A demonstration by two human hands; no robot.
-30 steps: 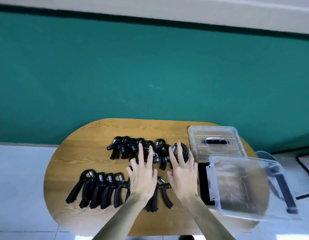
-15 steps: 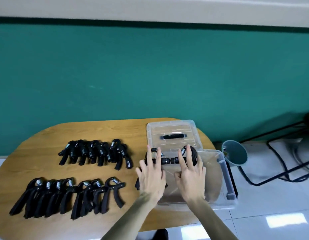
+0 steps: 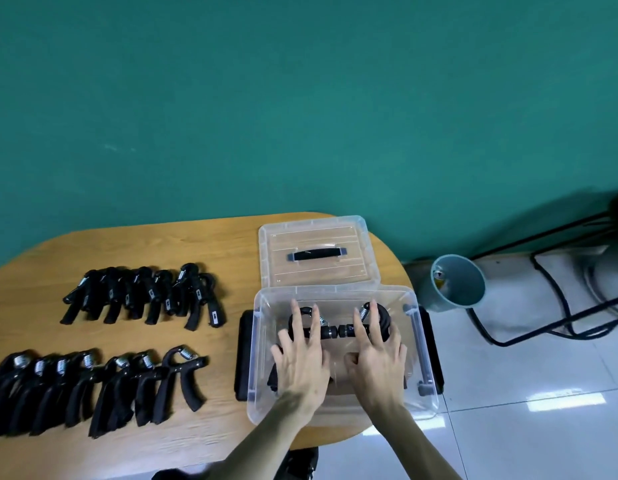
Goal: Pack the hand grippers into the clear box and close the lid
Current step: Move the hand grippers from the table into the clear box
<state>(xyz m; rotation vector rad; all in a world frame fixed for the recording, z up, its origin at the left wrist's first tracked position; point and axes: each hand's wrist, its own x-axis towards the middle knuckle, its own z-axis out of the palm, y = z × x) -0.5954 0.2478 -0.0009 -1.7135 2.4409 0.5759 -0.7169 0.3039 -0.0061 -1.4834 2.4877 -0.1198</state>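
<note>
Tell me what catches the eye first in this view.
The left hand and right hand lie flat inside the clear box at the right end of the table, fingers straight over a clump of black hand grippers. More grippers lie on the wood to the left, in a far row and a near row. The lid lies off, just behind the box.

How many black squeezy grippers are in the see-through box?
2 show in the clear box: the left gripper under the left hand, the right gripper under the right hand. More may hide beneath the hands.
</note>
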